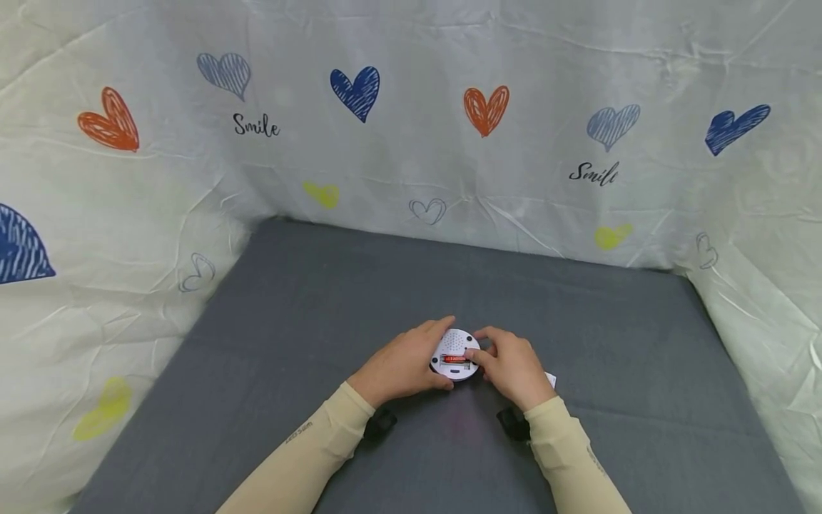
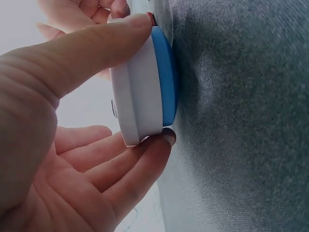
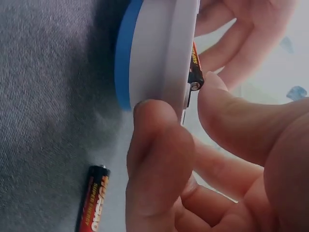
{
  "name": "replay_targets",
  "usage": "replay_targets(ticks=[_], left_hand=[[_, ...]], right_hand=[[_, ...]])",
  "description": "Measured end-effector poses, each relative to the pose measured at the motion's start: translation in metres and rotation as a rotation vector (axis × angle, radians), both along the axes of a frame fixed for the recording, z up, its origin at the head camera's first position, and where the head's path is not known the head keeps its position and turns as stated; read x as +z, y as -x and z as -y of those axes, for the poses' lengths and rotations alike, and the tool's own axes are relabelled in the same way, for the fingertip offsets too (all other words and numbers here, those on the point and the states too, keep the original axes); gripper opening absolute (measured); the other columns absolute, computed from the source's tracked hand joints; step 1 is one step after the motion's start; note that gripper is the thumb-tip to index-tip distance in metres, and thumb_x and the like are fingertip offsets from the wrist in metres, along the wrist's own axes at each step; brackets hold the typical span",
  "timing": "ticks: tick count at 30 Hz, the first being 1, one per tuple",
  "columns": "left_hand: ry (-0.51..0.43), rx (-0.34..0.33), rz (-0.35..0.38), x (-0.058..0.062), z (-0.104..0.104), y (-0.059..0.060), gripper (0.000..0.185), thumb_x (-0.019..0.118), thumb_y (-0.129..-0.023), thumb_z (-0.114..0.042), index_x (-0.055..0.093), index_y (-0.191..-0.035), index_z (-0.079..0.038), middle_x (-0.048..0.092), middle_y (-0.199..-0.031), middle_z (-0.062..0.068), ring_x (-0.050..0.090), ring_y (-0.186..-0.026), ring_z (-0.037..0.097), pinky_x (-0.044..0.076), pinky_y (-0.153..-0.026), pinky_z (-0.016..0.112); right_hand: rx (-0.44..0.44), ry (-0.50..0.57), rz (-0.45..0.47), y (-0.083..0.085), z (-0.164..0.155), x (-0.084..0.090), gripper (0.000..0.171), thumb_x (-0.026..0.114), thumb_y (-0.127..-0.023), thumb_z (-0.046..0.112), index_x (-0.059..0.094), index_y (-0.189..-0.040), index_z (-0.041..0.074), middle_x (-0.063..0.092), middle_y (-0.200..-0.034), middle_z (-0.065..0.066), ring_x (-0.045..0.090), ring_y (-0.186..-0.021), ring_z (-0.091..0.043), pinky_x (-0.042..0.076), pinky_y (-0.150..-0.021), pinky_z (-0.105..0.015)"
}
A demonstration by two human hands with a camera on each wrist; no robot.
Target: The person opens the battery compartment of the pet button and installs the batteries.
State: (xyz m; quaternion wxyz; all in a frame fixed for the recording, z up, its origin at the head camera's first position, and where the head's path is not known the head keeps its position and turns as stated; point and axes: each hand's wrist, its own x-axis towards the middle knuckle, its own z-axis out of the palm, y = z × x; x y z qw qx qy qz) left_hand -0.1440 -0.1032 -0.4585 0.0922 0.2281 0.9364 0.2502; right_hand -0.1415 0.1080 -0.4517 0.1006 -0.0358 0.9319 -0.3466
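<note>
A small round white device [image 1: 455, 355] with a blue face [image 2: 168, 77] lies blue side down on the grey cloth-covered table [image 1: 308, 300], a little nearer the person than the table's middle, its back turned up and its battery slot open. A red and black battery [image 1: 455, 359] sits across that slot; from the right wrist view one end of it stands proud of the white back [image 3: 195, 77]. The left hand [image 1: 401, 365] clamps the device by its rim, thumb [image 2: 96, 46] on one side and fingertips [image 2: 154, 145] curled against the other. The right hand [image 1: 512, 368] holds the opposite side, one finger [image 3: 157, 140] pressed to the rim and the thumb [image 3: 227, 111] set against the battery's end. A second battery [image 3: 92, 203] of the same red and black lies loose on the cloth just beside the right hand, hidden from the head camera. A small white piece [image 1: 550, 379] peeks out from behind the right hand; I cannot tell what it is. Both forearms wear beige sleeves [image 1: 302, 450], and a dark wrist camera mount [image 1: 380, 422] shows under each. The grey cloth is slightly fuzzy and lies smooth. Behind and to both sides hangs a wrinkled white sheet [image 1: 411, 143] printed with blue, orange and yellow hearts and the word "Smile" [image 1: 255, 126].
</note>
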Motion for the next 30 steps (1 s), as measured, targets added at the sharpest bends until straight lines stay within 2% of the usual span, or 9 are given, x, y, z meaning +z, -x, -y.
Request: replay_targets(ticks=[7,12,17,30], left_hand=[[-0.006,0.0,-0.001,0.001,-0.002,0.002,0.105,0.096,-0.085,-0.034,0.038,-0.167,-0.006,0.055,-0.163,0.015,0.06,-0.144,0.03,0.052,-0.116,0.048],[-0.011,0.012,0.019,0.001,-0.003,0.001,0.105,0.096,-0.084,-0.033,0.039,-0.167,-0.005,0.06,-0.159,0.014,0.067,-0.134,0.026,0.057,-0.108,0.045],[-0.019,0.009,0.007,0.001,-0.003,0.001,0.104,0.096,-0.084,-0.032,0.04,-0.166,-0.005,0.064,-0.153,0.014,0.07,-0.126,0.023,0.06,-0.101,0.042],[-0.009,-0.003,-0.012,0.002,-0.006,-0.001,0.106,0.099,-0.081,-0.029,0.04,-0.166,-0.006,0.065,-0.153,0.01,0.071,-0.123,0.022,0.06,-0.097,0.039]], right_hand=[[-0.024,0.057,0.072,0.002,-0.001,-0.004,0.041,0.078,-0.101,0.024,0.071,-0.138,0.008,0.073,-0.072,-0.001,0.071,-0.061,-0.015,0.049,-0.06,-0.03],[-0.016,0.06,0.054,0.002,0.001,-0.007,0.037,0.078,-0.1,0.022,0.074,-0.134,0.008,0.071,-0.068,0.001,0.07,-0.059,-0.015,0.048,-0.061,-0.03],[-0.024,0.059,0.033,0.003,0.001,-0.008,0.034,0.078,-0.1,0.023,0.074,-0.131,0.009,0.069,-0.068,0.001,0.067,-0.061,-0.014,0.045,-0.062,-0.031],[-0.032,0.114,0.097,0.005,-0.004,-0.01,0.038,0.081,-0.098,0.025,0.069,-0.128,0.006,0.07,-0.069,-0.001,0.064,-0.064,-0.015,0.045,-0.064,-0.031]])
